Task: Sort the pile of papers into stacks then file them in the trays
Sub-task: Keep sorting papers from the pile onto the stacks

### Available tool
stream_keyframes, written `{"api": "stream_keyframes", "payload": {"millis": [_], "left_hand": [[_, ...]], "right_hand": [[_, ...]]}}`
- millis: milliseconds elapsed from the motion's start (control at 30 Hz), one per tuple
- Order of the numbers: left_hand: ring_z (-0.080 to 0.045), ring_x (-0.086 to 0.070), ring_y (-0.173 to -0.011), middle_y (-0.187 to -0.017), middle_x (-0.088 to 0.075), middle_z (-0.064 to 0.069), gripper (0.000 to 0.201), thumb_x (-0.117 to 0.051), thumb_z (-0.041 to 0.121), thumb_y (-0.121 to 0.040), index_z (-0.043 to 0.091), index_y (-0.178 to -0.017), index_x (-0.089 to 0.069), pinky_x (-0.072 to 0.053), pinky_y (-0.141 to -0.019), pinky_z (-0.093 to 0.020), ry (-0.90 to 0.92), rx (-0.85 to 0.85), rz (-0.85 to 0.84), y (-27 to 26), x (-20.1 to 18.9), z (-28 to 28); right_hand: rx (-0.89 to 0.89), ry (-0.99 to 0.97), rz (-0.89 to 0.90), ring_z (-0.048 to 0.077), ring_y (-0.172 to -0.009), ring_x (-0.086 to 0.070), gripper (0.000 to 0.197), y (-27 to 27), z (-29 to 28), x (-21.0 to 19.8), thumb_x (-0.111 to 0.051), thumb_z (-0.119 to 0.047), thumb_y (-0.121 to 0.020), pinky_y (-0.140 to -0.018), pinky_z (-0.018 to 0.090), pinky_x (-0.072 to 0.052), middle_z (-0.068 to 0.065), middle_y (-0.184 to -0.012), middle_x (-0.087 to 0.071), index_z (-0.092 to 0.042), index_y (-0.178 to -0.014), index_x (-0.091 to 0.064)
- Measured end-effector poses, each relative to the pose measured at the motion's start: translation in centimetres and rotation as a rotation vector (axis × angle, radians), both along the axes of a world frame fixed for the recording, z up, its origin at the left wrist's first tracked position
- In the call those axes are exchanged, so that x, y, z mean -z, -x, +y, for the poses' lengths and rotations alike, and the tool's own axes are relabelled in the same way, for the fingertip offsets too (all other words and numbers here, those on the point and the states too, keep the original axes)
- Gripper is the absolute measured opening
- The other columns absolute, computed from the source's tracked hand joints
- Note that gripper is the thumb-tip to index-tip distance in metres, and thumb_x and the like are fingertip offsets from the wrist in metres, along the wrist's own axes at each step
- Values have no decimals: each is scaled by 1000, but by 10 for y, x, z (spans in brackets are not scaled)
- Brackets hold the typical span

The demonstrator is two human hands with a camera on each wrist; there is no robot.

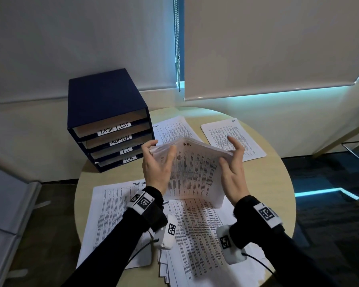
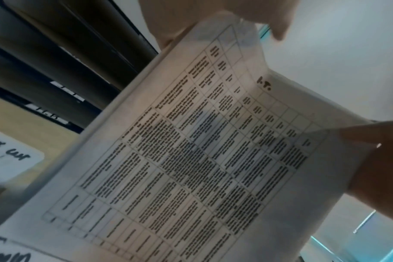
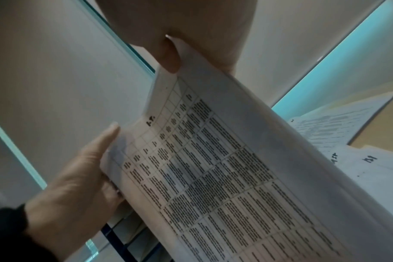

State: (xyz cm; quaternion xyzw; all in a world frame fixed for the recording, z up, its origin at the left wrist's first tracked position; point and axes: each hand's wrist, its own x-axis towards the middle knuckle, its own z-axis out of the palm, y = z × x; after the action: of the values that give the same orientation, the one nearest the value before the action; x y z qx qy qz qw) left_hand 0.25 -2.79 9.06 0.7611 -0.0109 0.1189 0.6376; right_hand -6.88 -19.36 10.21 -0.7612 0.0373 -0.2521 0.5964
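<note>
Two hands square up the I.T. stack above the worktop

Both hands hold one thick stack of printed sheets [image 1: 192,170] upright over the middle of the round worktop [image 1: 278,175], its lower edge down towards the loose papers beneath. The left hand [image 1: 157,164] curls round the stack's left edge, thumb in front and fingers behind; the right hand [image 1: 233,168] clamps the right edge between thumb and fingers, as the right wrist view shows. The top bows over towards the far side, and the front sheet carries a handwritten "I.T." near its upper edge. Holding the stack by both sides like this looks meant to align the edges before filing.

The dark blue tray unit [image 1: 106,108] stands at the far left, its four slots labelled TASK LIST, ADMIN, I.T. and H.R. from top to bottom, openings facing the person. The I.T. slot [image 1: 126,150] lies just left of the held stack, which suggests it is the next stop.

Other sorted papers lie flat around the hands: one stack [image 1: 172,129] far centre, one stack [image 1: 234,139] far right, a stack headed "TASK" [image 1: 112,206] near left, and a fanned pile [image 1: 195,245] nearest the person.
</note>
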Motion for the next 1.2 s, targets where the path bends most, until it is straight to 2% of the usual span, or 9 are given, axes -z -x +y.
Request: {"api": "stream_keyframes", "payload": {"millis": [167, 267, 333, 433, 600, 733, 833, 1000, 1200], "left_hand": [[16, -52, -91, -104, -51, 20, 34, -55, 23, -97, 14, -125, -39, -45, -85, -13, 39, 35, 18, 4, 7, 3], [-12, -53, -112, -123, -49, 14, 59, -52, 25, -95, 17, -144, -20, -41, -101, -36, -38, 125, 193, 13, 34, 8], [-20, -52, -122, -143, -44, -1, 62, -45, 26, -99, 26, -150, -10, -43, -105, -44, -87, 175, 360, 17, 58, 13], [-7, -58, -101, -136, -51, -1, 49, -41, 26, -102, 14, -148, -27, -49, -86, -22, -177, 172, 436, 17, 73, 13], [-12, -56, -95, -118, -56, -2, 42, -37, 30, -103, 15, -142, -36, -54, -83, -34, -152, 149, 331, 5, 48, 8], [-15, -49, -121, -136, -47, 3, 54, -33, 27, -105, 18, -153, -11, -39, -104, -34, -34, 152, 355, 0, 34, 10], [-18, -48, -122, -146, -42, -1, 43, -35, 34, -103, 32, -145, -26, -35, -108, -42, -26, 178, 433, 1, 67, 2], [-21, -50, -115, -142, -42, -7, 52, -35, 54, -96, 24, -139, -30, -41, -100, -38, -600, 316, 548, 35, 119, -35], [-32, 6, -147, -160, 10, -6, 95, -59, 57, -85, 31, -153, 2, -9, -116, -58, -1235, 649, 566, 53, 143, -44]], "right_hand": [[41, -33, 25, -18, -117, -33, 60, -1, 1, 6, -38, 14, -89, -96, -3, -23, -20, -132, -33, -13, -141, -26], [60, -207, 101, -17, -102, -45, 59, -2, -4, 15, -39, 13, -88, -86, 3, -37, -10, -118, -43, -20, -135, -28], [35, -326, 193, 3, -95, -52, 45, -4, -4, 24, -34, 9, -92, -76, 19, -42, 0, -103, -47, -21, -125, -32], [40, -290, 291, 20, -110, -48, 43, -8, -1, 43, -27, 11, -92, -92, 32, -44, 3, -112, -51, -16, -122, -41], [87, -353, 264, 17, -96, -53, 31, -19, -12, 40, -42, 4, -92, -80, 27, -46, 1, -104, -56, -17, -115, -44], [-10, -275, 440, 21, -92, -55, 25, -14, -39, 54, -52, 1, -87, -82, 33, -45, 6, -100, -59, -10, -109, -47], [-101, -213, 618, 21, -93, -59, 30, 0, -54, 82, -48, 8, -87, -81, 31, -47, 4, -100, -64, -11, -109, -52], [169, -149, 715, 25, -72, -52, 31, 28, -110, 116, -39, 18, -83, -65, 31, -43, 10, -78, -57, -4, -100, -52], [643, 74, 879, 36, -88, -56, 23, 64, -254, 127, -53, 9, -74, -77, 36, -39, 22, -87, -57, -7, -90, -52]]}}
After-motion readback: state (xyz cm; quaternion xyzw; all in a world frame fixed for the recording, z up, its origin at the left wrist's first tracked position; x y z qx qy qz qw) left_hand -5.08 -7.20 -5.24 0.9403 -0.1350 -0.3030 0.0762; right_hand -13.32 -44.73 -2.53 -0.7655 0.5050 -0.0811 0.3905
